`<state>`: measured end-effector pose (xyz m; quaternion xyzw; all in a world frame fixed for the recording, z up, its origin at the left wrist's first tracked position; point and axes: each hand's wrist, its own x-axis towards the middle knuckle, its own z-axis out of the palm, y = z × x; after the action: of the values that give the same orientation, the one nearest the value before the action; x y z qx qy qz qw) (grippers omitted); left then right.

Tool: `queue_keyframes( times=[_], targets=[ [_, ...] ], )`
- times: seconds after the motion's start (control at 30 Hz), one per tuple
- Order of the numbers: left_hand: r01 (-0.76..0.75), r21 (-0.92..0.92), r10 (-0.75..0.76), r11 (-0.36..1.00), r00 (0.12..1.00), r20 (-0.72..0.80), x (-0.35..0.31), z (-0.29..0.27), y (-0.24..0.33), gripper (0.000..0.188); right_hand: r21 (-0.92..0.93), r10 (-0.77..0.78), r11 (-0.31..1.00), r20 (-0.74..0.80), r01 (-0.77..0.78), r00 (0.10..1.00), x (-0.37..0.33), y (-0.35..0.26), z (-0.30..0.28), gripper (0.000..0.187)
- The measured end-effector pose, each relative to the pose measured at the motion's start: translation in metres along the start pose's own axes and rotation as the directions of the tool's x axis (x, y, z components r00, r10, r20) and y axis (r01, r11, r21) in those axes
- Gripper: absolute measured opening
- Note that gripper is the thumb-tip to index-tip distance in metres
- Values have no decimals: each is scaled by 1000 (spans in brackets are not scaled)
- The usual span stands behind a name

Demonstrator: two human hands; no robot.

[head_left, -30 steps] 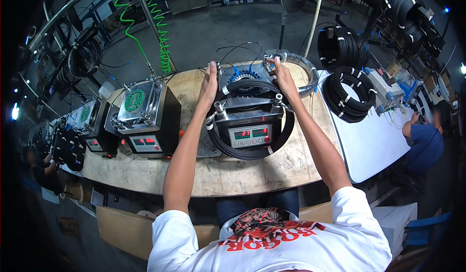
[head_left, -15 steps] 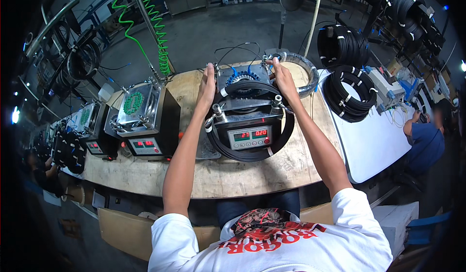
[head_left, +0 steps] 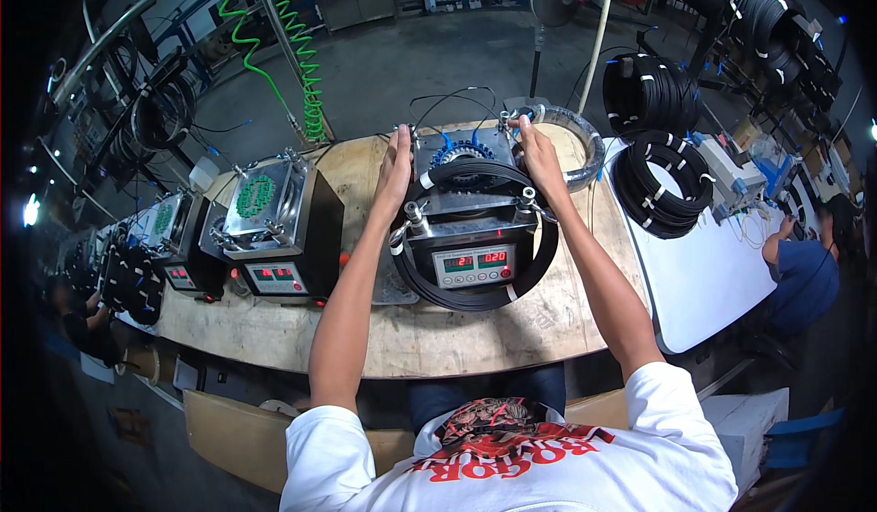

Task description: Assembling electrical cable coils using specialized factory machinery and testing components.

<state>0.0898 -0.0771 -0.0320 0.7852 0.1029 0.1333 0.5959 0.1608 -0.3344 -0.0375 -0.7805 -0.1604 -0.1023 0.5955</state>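
Note:
A black box-shaped polishing machine point(head_left: 427, 263) with a lit red display stands before me on the wooden bench. On its metal top plate sits a round fixture point(head_left: 463, 154) ringed with blue connectors. A coil of black cable point(head_left: 548, 261) hangs around the machine's front, over the near corner posts. My left hand point(head_left: 395, 176) lies along the far left side of the plate, fingers stretched out beside the corner post. At the far right corner my right hand point(head_left: 539, 154) is placed likewise, its fingers extended by the post. The undersides of both hands are hidden.
Left of me stands a similar machine point(head_left: 315, 229) with a green fixture point(head_left: 256, 196), and another beyond it. Clear-wrapped tubing point(head_left: 589, 160) curves at the back right. Black cable coils point(head_left: 662, 183) lie on a white table point(head_left: 681, 297), where a person in blue point(head_left: 804, 279) sits.
The whole view has shifted slightly, so the bench appears a little lower. Both hands stay at the machine's far corners, with no clear change in their hold.

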Motion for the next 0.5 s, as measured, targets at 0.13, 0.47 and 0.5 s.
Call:
queue_keyframes(
  times=[0.13, 0.47, 0.5],
  targets=[
    [17, -19, -16, 1000, 1000, 7, -2, 3, 3, 93, -4, 136, 991, 63, -136, 989, -1, -10, -6, 64],
    [-34, 80, 35, 996, 999, -15, 4, 0, -1, 85, 131, -78, 989, 47, 71, 996, 2, 6, 2, 63],
    [-35, 79, 37, 996, 999, -15, 4, 0, -2, 85, 141, -110, 985, 40, 103, 993, 3, 7, 3, 63]
  ],
)
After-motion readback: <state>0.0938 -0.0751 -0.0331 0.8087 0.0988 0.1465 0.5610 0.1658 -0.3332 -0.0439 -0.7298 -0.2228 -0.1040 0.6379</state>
